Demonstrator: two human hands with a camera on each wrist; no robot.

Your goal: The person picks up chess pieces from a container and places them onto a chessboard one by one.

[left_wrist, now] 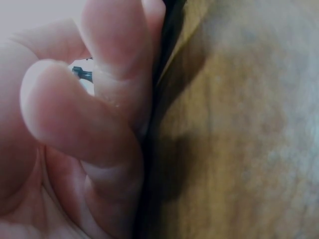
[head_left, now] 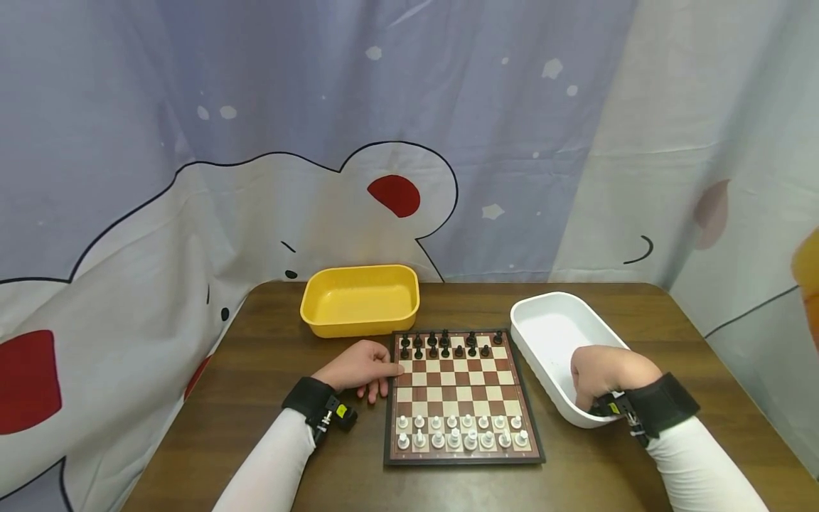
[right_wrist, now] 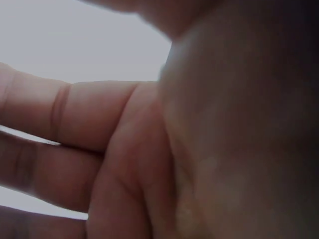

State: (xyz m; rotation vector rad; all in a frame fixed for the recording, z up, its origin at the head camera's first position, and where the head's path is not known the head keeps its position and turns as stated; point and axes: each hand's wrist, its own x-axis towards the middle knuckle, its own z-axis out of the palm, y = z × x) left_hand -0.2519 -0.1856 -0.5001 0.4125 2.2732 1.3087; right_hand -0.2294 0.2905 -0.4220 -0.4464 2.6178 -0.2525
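A chessboard lies on the table with black pieces along its far side and white pieces along its near side. At the board's left edge, my left hand holds on, thumb over the top and other fingers bent beside the rim. The left wrist view shows these curled fingers close to the tabletop. My right hand reaches down into a white tray; its fingertips are hidden there. In the right wrist view, its fingers look fairly straight, with no piece visible.
A yellow tray stands behind the board on the left. The wooden table reaches back to a printed curtain. The white tray's tall wall stands close to the board's right edge.
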